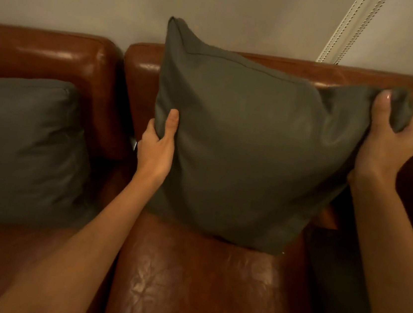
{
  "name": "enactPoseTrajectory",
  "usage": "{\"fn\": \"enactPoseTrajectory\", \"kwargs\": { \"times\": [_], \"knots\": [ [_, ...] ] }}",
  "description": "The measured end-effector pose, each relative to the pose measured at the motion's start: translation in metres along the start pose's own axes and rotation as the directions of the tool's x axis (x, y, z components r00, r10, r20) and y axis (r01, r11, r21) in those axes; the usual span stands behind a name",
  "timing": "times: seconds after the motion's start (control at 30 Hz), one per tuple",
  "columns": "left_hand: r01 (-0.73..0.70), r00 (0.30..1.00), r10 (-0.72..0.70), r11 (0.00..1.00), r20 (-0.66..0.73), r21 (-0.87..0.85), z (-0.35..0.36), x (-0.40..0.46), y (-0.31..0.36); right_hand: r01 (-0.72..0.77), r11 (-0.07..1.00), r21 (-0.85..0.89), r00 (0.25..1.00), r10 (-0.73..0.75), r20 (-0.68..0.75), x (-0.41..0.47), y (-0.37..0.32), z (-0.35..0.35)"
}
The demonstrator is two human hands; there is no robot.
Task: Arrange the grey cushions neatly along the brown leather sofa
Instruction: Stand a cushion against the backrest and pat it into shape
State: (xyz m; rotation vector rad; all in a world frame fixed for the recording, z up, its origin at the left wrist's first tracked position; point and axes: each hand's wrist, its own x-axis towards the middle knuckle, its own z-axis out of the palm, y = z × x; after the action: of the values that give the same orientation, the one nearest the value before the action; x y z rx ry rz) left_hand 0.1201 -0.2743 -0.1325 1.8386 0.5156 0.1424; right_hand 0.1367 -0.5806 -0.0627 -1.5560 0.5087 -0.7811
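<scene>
Cushion handling is in progress: your left hand (156,147) grips the left edge of the grey cushion (248,148), thumb on the front face and fingers curled behind it, while your right hand (386,142) clenches a bunched top-right corner. The cushion stands tilted on the right seat of the brown leather sofa (200,280), its lower edge on the seat and its top-left corner above the backrest line. A second grey cushion (24,144) already leans against the left backrest. Risk 1: the leather looks glossy, so the lower edge will probably slide forward if you release before the cushion rests fully against the backrest. Risk 2: the crushed corner may stay creased and leave a lopsided shape unless you smooth it. Risk 3: uneven release of the 2 hands would likely leave the cushion tilted and mismatched with its neighbour.
</scene>
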Motion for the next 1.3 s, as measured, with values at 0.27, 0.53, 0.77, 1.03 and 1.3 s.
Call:
{"fn": "enactPoseTrajectory", "kwargs": {
  "times": [0.27, 0.53, 0.77, 1.03, 1.3],
  "knots": [
    [-0.184, 0.983, 0.184, 0.983, -0.025, -0.001, 0.017, -0.024, -0.009, -0.179, 0.983, -0.041, 0.978, 0.183, 0.105, -0.010, 0.040, 0.004],
    [-0.534, 0.825, 0.518, 0.581, 0.227, 0.614, 0.054, -0.005, 0.030, -0.199, 0.977, -0.077, 0.972, 0.207, 0.111, -0.039, 0.066, 0.006],
    [-0.458, 0.869, 0.426, 0.502, 0.251, 0.734, 0.072, 0.017, 0.028, -0.250, 0.954, -0.165, 0.931, 0.283, 0.228, -0.030, 0.092, -0.012],
    [-0.486, 0.867, 0.414, 0.575, 0.278, 0.658, 0.067, 0.018, 0.033, -0.460, 0.886, -0.061, 0.848, 0.458, 0.267, -0.047, 0.116, -0.033],
    [-0.597, 0.777, 0.600, 0.607, 0.192, 0.524, 0.030, 0.010, 0.030, -0.077, 0.989, -0.130, 0.971, 0.104, 0.217, -0.022, 0.056, -0.018]
  ]
}}
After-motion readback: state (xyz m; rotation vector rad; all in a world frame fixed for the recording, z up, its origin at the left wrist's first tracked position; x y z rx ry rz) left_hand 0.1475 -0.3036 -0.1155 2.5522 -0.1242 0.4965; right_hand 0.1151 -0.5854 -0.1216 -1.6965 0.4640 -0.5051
